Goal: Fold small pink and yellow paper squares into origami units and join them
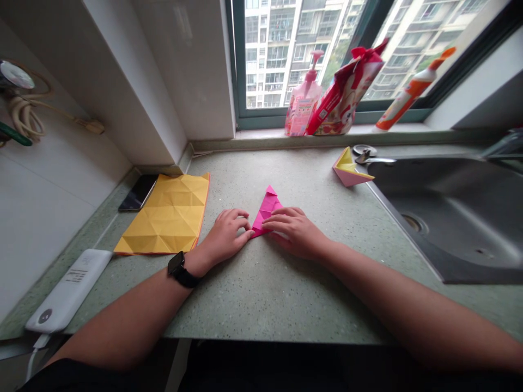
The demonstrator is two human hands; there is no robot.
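Note:
A folded pink paper (267, 207) lies on the green speckled countertop (261, 294), pointing away from me. My left hand (226, 235), with a black watch on its wrist, has its fingers curled and pinches the paper's near left corner. My right hand (295, 231) lies over the paper's near right edge, fingers pressed together and flat on it. A creased yellow paper sheet (167, 215) lies to the left of my left hand. A finished folded shape in yellow and pink (349, 170) stands further back on the right.
A steel sink (453, 218) fills the right side. A black phone (138, 192) and a white power bank (67, 294) lie at the left. On the window sill stand a pink pump bottle (303, 103), a red bag (347, 92) and an orange bottle (408, 92).

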